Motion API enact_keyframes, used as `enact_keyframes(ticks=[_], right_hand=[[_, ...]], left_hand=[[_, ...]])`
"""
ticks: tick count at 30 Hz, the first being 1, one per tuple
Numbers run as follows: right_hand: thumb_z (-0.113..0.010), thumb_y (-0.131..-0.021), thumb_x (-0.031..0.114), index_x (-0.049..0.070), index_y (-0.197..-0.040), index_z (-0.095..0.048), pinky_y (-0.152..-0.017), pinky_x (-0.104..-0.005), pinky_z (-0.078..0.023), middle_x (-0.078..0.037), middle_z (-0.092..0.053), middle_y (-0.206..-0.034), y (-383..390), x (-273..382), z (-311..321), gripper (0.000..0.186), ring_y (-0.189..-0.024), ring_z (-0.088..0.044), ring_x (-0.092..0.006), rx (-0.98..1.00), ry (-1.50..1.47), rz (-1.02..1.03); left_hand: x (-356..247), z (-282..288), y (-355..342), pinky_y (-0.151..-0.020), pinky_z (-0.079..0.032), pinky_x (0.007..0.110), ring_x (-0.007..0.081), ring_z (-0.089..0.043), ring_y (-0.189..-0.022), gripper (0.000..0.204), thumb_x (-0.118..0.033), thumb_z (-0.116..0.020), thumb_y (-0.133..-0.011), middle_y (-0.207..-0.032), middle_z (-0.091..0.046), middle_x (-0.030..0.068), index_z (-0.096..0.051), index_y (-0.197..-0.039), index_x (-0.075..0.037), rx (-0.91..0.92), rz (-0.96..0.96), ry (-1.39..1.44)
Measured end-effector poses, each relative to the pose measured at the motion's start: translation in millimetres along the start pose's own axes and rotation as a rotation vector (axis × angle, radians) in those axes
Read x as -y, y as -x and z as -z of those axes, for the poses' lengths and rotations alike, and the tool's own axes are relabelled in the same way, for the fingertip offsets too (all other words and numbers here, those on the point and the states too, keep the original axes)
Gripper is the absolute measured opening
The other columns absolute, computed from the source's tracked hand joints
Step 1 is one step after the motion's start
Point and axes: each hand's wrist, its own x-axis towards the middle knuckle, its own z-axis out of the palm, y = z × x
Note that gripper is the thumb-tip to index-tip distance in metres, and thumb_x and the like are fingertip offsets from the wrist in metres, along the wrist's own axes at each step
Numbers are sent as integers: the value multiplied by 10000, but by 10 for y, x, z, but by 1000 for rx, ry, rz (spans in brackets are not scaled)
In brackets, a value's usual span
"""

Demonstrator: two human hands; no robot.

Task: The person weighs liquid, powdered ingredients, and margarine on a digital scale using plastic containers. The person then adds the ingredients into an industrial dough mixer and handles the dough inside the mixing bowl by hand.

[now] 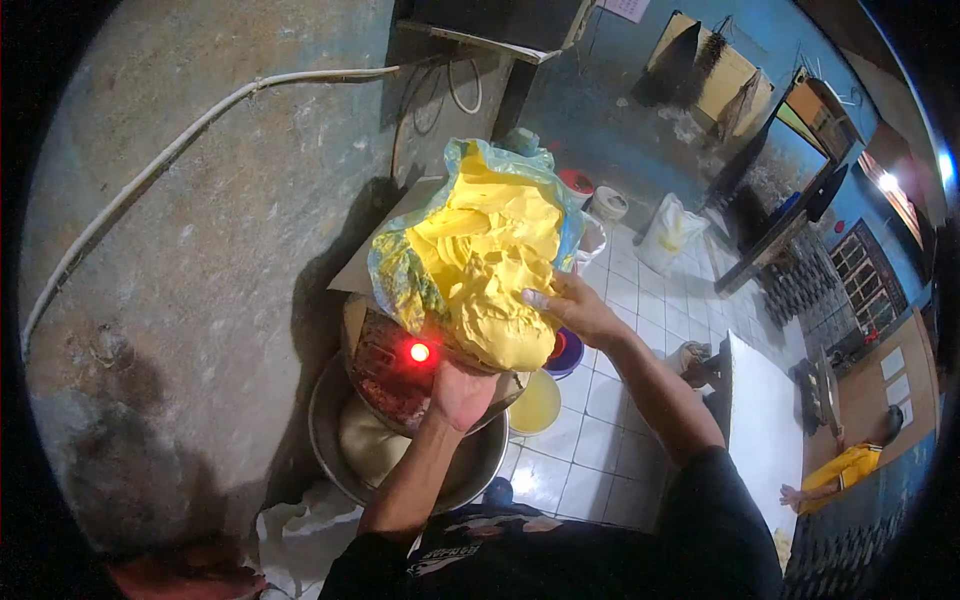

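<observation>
A big lump of soft yellow margarine (505,325) rests between my two hands, at the near edge of a blue plastic liner (395,275) full of the same yellow mass (500,205). My left hand (465,392) supports the lump from below, palm up, its fingers mostly hidden under it. Against the lump's right side presses my right hand (578,308), with a pale smear on the thumb. The liner sits in an opened cardboard box (350,265). Below my left forearm, a large metal bowl (325,440) holds pale dough (370,440).
A stained wall (200,250) with a pale cable (190,145) borders the left. Right of the bowl stand a tub of yellow liquid (535,405) and a purple bucket (568,355). A white sack (672,235) is farther off. A person in yellow (845,468) works beside a white table (762,410).
</observation>
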Motion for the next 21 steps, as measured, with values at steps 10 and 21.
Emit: enact_keyframes(ticks=[10, 21], right_hand=[[-619, -923, 332, 12, -1322, -431, -989, -367, -469, -131, -550, -1266, 166, -661, -79, 545, -1140, -575, -248, -207, -628, 246], [-606, -910, 383, 88, -1310, -507, -1017, -481, -460, -119, -566, -1303, 73, -1440, 118, 508, -1186, -550, -298, -195, -1500, 201]], left_hand=[[-250, -6, -237, -1123, -288, 437, 250, -405, -1304, 515, -397, -356, -1008, -1448, -417, 82, -384, -1420, -89, 19, 160, -91], [179, -332, -285, -1137, -269, 425, 252, -373, -1336, 562, -456, -382, -993, -1463, -408, 47, -371, -1433, -107, 60, -27, -74]])
